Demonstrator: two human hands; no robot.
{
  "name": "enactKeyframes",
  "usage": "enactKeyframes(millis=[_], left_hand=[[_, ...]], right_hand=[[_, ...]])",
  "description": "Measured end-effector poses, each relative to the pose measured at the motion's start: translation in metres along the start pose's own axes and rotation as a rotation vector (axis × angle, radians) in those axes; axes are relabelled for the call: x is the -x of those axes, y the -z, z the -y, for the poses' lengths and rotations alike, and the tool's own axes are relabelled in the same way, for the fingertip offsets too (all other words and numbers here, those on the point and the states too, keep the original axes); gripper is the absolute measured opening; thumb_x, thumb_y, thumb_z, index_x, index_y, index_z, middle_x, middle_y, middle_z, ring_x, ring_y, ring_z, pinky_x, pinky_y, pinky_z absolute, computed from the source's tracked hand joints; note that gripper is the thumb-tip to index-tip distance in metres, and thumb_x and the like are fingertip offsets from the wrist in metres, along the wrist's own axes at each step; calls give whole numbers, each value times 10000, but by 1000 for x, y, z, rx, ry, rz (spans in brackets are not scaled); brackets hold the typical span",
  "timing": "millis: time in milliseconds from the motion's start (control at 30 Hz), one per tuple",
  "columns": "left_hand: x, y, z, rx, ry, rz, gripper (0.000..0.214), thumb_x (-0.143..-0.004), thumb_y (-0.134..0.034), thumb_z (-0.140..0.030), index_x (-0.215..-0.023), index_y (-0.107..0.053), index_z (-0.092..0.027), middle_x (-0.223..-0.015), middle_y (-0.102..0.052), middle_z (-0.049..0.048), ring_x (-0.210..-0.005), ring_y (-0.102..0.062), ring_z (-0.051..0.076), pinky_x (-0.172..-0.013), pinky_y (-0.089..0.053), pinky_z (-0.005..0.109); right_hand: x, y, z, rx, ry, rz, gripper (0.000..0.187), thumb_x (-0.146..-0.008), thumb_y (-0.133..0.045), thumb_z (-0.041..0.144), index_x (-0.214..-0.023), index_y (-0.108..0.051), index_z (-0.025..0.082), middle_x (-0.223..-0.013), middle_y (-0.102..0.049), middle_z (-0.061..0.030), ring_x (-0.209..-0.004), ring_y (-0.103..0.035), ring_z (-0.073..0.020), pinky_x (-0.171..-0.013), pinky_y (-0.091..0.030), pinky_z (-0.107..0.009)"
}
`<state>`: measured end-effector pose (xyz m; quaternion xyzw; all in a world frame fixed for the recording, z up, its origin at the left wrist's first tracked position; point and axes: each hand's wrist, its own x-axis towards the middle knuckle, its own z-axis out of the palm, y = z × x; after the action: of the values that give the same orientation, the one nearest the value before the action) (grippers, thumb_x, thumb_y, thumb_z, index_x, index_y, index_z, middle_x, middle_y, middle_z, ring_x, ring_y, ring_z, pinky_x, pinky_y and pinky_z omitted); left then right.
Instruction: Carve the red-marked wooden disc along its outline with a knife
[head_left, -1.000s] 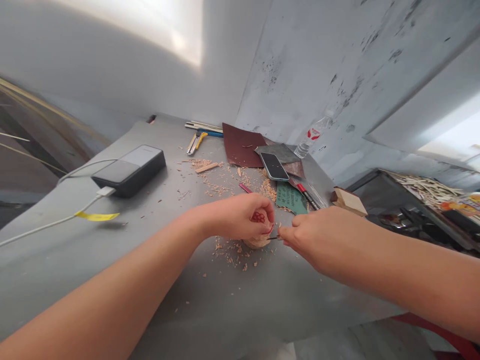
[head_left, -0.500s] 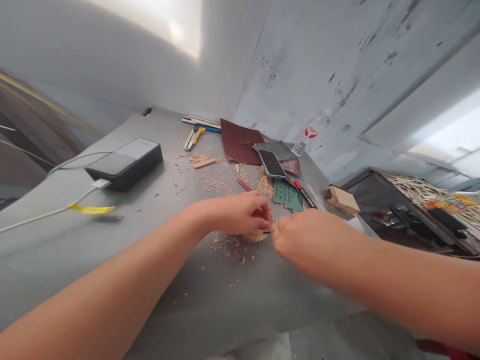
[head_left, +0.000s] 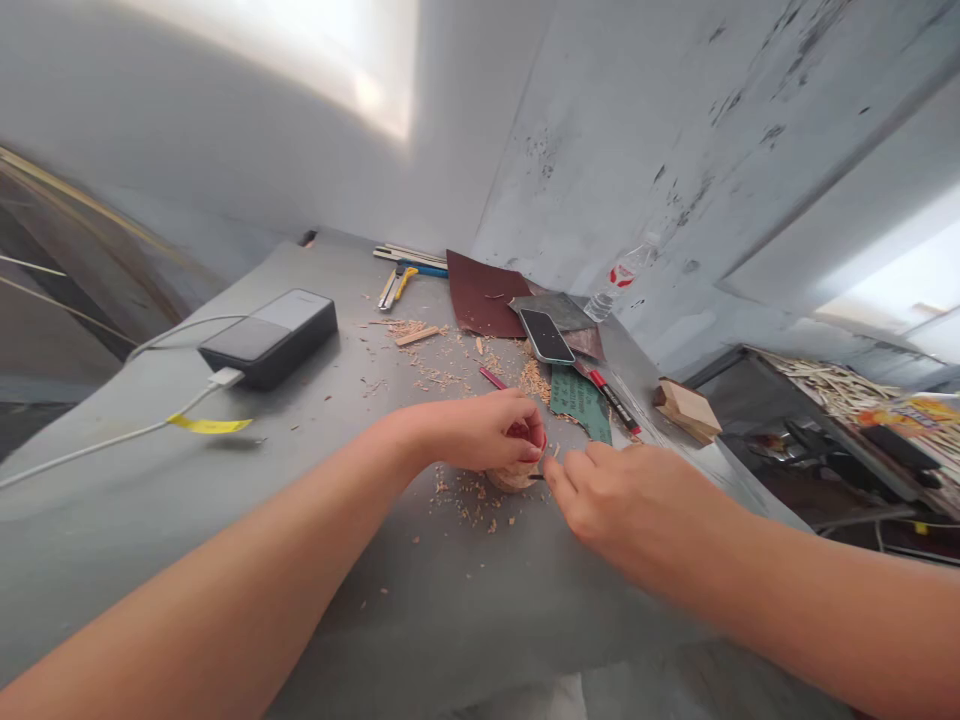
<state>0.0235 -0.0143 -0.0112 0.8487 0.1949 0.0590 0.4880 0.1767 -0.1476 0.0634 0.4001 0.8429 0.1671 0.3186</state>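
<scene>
My left hand (head_left: 491,430) is curled over a pale, rounded piece of wood (head_left: 513,480) low on the grey table, its fingers closed on it. Something red shows inside the curl of those fingers, too covered to name. From the closed fingers of my right hand (head_left: 611,495) a thin dark tool tip (head_left: 537,477) points left and meets the wood's right side. The tool's handle is hidden in that hand. Wood shavings (head_left: 471,500) lie scattered around the piece, and a dark red stick (head_left: 493,378) rests just beyond my left hand.
Beyond my hands lie a phone (head_left: 546,336), brown sandpaper (head_left: 487,295), green sandpaper (head_left: 581,400), a marker (head_left: 615,400) and a utility knife (head_left: 396,286). A power bank (head_left: 270,335) with cables sits left. At right are a wood block (head_left: 687,408) and a plastic bottle (head_left: 619,280).
The view has shifted a little, so the table's things sit slightly lower and further right. My right hand has moved slightly down; both hands keep their hold.
</scene>
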Motion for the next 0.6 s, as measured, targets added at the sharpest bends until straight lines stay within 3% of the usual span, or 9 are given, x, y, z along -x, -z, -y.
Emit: enactKeyframes(millis=[233,400,600], left_hand=[[-1,0,1,-20,26,-1,217,-933,-594,-374,-1090,-651,-236,-1223,-650,50,-978,-640,190,-773,-517,298],[-1,0,1,-46,26,9,215,-939,-581,-375,-1097,-646,-244,-1242,-623,46,-998,-628,185,-772,-513,289],[0,-3,1,-104,40,-4,236,-954,-539,-362,-1122,-639,-229,-1284,-585,64,-1019,-615,187,-833,-512,307]], right_hand=[[-1,14,-7,-109,-104,215,358,-753,-664,-21,-1056,-754,147,-797,-717,-75,-631,-652,-178,-470,-179,-336],[-7,11,-4,-161,-134,289,391,-754,-643,-50,-1085,-742,133,-832,-727,-74,-620,-646,-174,-470,-211,-328],[-10,5,10,-79,-113,205,329,-729,-614,-51,-965,-753,132,-730,-667,-71,-573,-589,-180,-453,-154,-331]])
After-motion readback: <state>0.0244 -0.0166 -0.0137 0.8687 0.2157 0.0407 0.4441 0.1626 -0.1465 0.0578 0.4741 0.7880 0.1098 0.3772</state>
